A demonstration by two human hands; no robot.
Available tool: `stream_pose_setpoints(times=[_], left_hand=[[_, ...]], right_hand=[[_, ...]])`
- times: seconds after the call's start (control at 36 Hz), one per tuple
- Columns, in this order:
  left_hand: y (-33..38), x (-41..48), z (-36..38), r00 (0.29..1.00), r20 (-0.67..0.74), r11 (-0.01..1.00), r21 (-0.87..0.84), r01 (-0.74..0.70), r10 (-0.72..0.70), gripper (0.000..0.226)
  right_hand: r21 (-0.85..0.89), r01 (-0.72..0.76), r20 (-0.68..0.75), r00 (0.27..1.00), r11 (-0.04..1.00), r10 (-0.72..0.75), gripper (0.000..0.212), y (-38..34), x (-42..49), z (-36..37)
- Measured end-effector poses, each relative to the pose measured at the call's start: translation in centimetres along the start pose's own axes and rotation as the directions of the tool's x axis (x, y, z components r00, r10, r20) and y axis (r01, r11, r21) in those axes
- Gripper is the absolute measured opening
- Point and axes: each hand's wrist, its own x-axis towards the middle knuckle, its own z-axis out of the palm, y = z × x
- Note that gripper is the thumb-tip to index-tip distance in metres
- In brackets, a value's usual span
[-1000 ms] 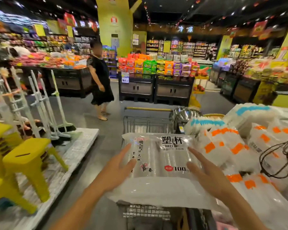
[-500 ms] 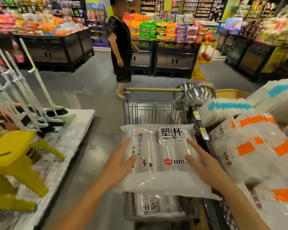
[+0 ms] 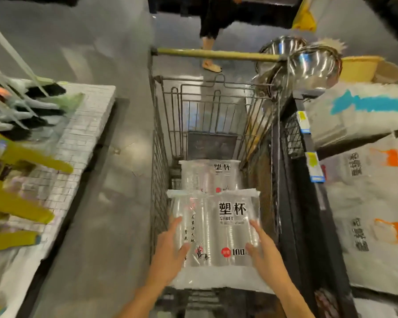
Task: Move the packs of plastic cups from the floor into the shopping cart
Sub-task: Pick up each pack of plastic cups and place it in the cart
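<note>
A clear pack of plastic cups (image 3: 216,228) with black characters on its label sits between my two hands, low inside the wire shopping cart (image 3: 157,138). My left hand (image 3: 170,253) presses its left side with straight fingers. My right hand (image 3: 261,251) presses its right side the same way. A second pack of cups (image 3: 210,175) lies deeper in the cart, just beyond the first. The cart's yellow handle bar (image 3: 216,53) is at the far end.
A shelf on the right holds white packs with orange and blue marks (image 3: 372,203) and steel bowls (image 3: 308,65). Yellow stools (image 3: 16,196) and mops stand on a white platform at left. A person in black (image 3: 213,21) stands beyond the cart.
The pack has gone down from above the cart's rim into the cart. My view has tilted downward. The person beyond the cart has come closer.
</note>
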Motion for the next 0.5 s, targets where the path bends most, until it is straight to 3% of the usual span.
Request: stream_pose_setpoints(times=[0.19, 0.31, 0.42, 0.5], left_hand=[[-6.3, 5.0, 6.1, 0.995, 0.005, 0.995, 0.011, 0.104, -0.104, 0.075], [-10.1, 6.5, 8.7, 0.984, 0.016, 0.984, 0.040, 0.176, -0.177, 0.080], [-12.1, 7.2, 10.3, 0.978, -0.014, 0.978, 0.012, 0.210, -0.209, 0.091], [-11.5, 7.1, 10.2, 0.972, 0.007, 0.971, 0.022, 0.236, -0.236, 0.082]], right_hand=[[0.064, -0.175, 0.076, 0.982, 0.982, 0.171, 0.064, 7.0, 5.4, 5.2], [0.055, -0.253, 0.093, 0.964, 0.966, 0.247, 0.076, 9.2, 6.7, 7.5], [0.061, -0.276, 0.086, 0.959, 0.959, 0.270, 0.066, 11.6, 7.2, 8.6], [0.033, -0.303, 0.102, 0.949, 0.953, 0.298, 0.066, 11.3, 7.6, 8.4]])
